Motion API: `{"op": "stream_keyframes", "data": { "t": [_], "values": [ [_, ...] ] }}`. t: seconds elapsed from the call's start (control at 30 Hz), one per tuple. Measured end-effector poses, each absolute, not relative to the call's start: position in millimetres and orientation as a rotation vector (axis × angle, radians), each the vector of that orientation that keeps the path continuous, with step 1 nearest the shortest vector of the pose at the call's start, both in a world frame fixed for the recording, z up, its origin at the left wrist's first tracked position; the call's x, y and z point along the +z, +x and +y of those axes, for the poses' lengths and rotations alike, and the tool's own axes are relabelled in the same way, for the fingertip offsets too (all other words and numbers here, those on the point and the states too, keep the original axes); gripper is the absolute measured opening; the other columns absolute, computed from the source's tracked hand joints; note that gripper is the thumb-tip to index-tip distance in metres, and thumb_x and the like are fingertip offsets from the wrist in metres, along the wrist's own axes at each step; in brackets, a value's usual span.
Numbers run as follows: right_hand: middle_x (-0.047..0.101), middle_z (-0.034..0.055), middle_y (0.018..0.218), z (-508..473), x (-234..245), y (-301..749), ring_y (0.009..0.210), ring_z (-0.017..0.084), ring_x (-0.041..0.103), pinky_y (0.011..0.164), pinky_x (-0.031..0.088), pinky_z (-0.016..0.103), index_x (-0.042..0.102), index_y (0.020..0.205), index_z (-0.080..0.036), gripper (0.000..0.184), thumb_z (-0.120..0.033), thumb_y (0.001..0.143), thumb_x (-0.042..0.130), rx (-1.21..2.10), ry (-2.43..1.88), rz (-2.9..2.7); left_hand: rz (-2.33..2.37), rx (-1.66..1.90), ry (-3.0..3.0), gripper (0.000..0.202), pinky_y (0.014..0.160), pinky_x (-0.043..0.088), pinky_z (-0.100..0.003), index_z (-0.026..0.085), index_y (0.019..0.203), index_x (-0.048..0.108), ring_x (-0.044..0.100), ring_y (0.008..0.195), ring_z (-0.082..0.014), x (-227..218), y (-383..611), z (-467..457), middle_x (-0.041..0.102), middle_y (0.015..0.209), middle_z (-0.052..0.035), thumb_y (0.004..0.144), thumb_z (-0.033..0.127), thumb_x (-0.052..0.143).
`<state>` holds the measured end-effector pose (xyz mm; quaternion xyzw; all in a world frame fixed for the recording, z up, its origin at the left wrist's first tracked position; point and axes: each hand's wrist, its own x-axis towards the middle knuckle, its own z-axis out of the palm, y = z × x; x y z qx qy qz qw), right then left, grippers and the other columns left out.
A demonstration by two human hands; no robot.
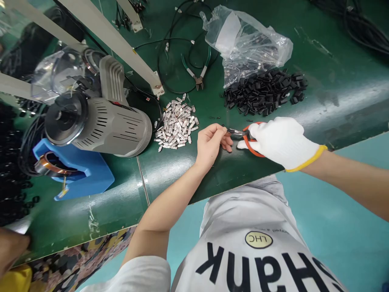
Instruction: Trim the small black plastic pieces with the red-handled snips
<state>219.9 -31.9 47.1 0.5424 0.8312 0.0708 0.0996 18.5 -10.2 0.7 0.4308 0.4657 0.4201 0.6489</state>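
Observation:
My left hand [212,142] is bare and closed in a pinch at the bench edge. Between its thumb and fingers is a tiny black piece [224,126], mostly covered. A white glove with a yellow cuff covers my right hand [275,140], which is wrapped round orange-handled pliers [254,147]. Their slim metal jaws point left and meet the black piece at my left fingertips. A pile of small silver metal connectors [178,123] lies left of my left hand. Beyond my hands is a heap of small black plastic pieces [264,92].
A clear plastic bag [252,40] rests behind the black heap. Green-handled cutters [197,73] lie by looped black cables [170,38]. To the left stand a grey machine [112,125], a blue tape holder [100,174] and a metal post [121,44]. Another person's arm [12,247] shows lower left.

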Motion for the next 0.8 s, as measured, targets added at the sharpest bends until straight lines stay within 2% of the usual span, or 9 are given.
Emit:
{"op": "stream_keyframes", "data": {
  "t": [0.23, 0.4, 0.57, 0.7, 0.8],
  "values": [
    [0.063, 0.0096, 0.065, -31.1, 31.5, 232.3, 0.06, 0.023, 0.056, 0.064, 0.009, 0.033, 0.065, 0.094, -0.017, 0.063, -0.073, 0.099, 0.036, 0.218, 1.607, 2.569, 1.014, 0.936, 0.997, 0.031, 0.049, 0.05, -0.022, 0.017, 0.076, 0.065, 0.063, 0.046, -0.0107, -0.3, 16.7, -10.4, 0.069, 0.062, -0.0003, 0.091, 0.044, 0.068],
    [0.066, 0.0084, 0.069, -30.2, 34.3, 226.8, 0.063, 0.024, 0.059, 0.065, 0.012, 0.032, 0.067, 0.09, -0.02, 0.065, -0.079, 0.094, 0.038, 0.123, 1.674, 2.551, 1.008, 0.953, 0.991, 0.034, 0.048, 0.05, -0.023, 0.017, 0.075, 0.064, 0.062, 0.045, -0.0109, -2.2, 16.9, -10.2, 0.068, 0.061, 0.0, 0.089, 0.047, 0.071],
    [0.062, 0.0097, 0.062, -32.6, 35.9, 223.5, 0.06, 0.025, 0.061, 0.062, 0.009, 0.033, 0.061, 0.085, -0.018, 0.062, -0.073, 0.098, 0.035, 0.231, 1.674, 2.531, 1.017, 0.934, 1.006, 0.036, 0.049, 0.05, -0.023, 0.017, 0.075, 0.064, 0.063, 0.046, -0.0108, -1.5, 16.5, -10.1, 0.069, 0.062, -0.0003, 0.089, 0.05, 0.071],
    [0.06, 0.0101, 0.059, -34.6, 35.2, 224.7, 0.059, 0.026, 0.061, 0.061, 0.009, 0.034, 0.06, 0.085, -0.018, 0.053, -0.061, 0.102, 0.035, 0.295, 1.634, 2.506, 1.013, 0.928, 1.01, 0.032, 0.049, 0.049, -0.022, 0.017, 0.076, 0.065, 0.064, 0.046, -0.0109, -1.4, 16.0, -10.0, 0.07, 0.063, -0.0009, 0.09, 0.045, 0.069],
    [0.061, 0.0115, 0.06, -34.6, 36.5, 225.8, 0.059, 0.025, 0.059, 0.063, 0.009, 0.033, 0.06, 0.086, -0.017, 0.053, -0.059, 0.103, 0.033, 0.241, 1.626, 2.478, 1.017, 0.93, 1.003, 0.03, 0.049, 0.048, -0.022, 0.016, 0.076, 0.065, 0.064, 0.046, -0.0109, -1.0, 16.5, -10.2, 0.07, 0.063, -0.001, 0.091, 0.042, 0.069]
  ]
}}
